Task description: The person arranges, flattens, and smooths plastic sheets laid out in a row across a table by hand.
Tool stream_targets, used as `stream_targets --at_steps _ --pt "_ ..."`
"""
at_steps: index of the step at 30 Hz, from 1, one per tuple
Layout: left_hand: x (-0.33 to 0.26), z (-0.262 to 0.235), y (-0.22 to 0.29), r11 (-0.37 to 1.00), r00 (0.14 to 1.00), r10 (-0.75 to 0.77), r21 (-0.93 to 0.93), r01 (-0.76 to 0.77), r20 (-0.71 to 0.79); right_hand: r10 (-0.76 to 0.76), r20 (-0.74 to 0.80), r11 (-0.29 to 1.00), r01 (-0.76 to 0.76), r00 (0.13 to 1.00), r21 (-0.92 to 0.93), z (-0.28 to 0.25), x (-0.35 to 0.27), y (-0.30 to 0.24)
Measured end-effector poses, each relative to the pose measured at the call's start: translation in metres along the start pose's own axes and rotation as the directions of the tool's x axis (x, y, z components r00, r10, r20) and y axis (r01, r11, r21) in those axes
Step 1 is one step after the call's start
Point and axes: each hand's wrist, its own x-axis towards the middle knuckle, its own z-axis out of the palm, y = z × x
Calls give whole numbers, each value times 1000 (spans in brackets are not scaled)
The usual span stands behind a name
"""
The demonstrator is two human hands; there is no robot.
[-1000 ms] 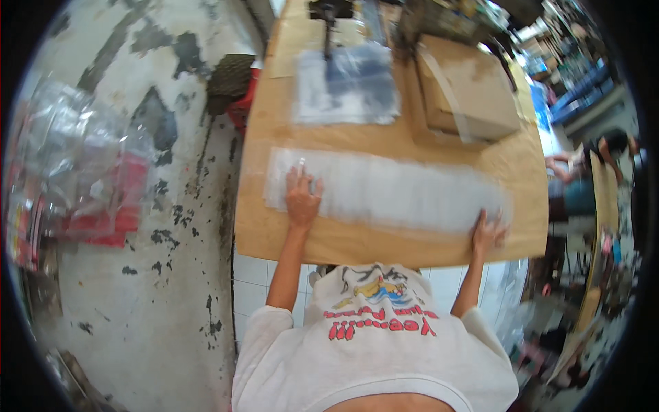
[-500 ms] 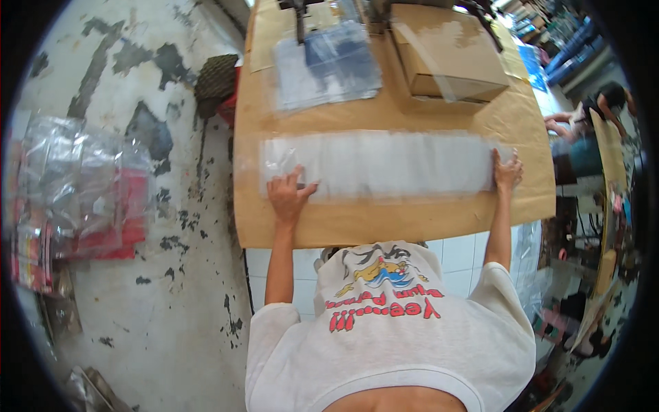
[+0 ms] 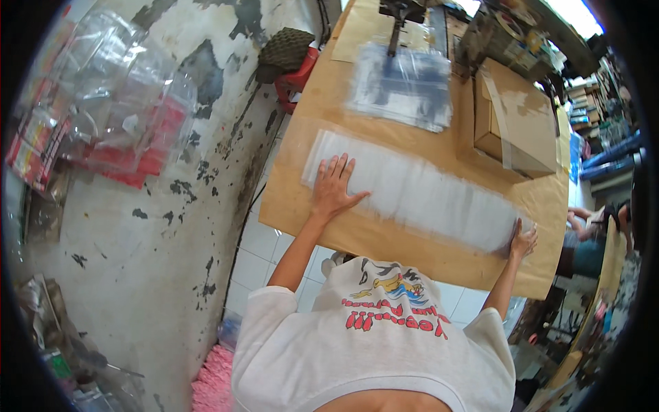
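Note:
A long band of overlapping clear plastic sheets [image 3: 419, 189] lies fanned out across the brown-covered table. My left hand [image 3: 334, 189] rests flat near its left end, fingers stretched and thumb apart. At the far right end, my right hand [image 3: 524, 242] holds the edge of the sheets, its fingers bent and its thumb lying along the plastic. How far the fingers reach under the edge is hidden. Beyond the band, a stack of clear plastic bags [image 3: 401, 93] lies beneath a dark metal machine part [image 3: 396, 31].
A taped cardboard box [image 3: 518, 120] stands on the table [image 3: 302, 206] at the back right. A peeling wall surface [image 3: 158, 240] runs along the left, with plastic packages [image 3: 130, 103] on it. A red object [image 3: 296, 81] is beside the table's left edge. Another person [image 3: 583, 226] is at the far right.
The view has turned, so the table and sheets now slant down to the right. My left hand has flattened, its fingers straighter on the plastic. The right hand stays at the right end.

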Motion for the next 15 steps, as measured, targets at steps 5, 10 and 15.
stream_targets --at_steps 5,10,15 --pt "11 -4 -12 945 843 -198 -131 299 501 -28 -175 999 23 984 -28 -4 -14 -21" --pt "-20 57 -25 991 988 -113 -57 119 101 -294 -124 463 254 948 849 -72 -121 -238" --pt "-4 56 -1 959 947 -232 -113 261 224 -912 -396 -409 257 -103 876 -162 -323 -433"
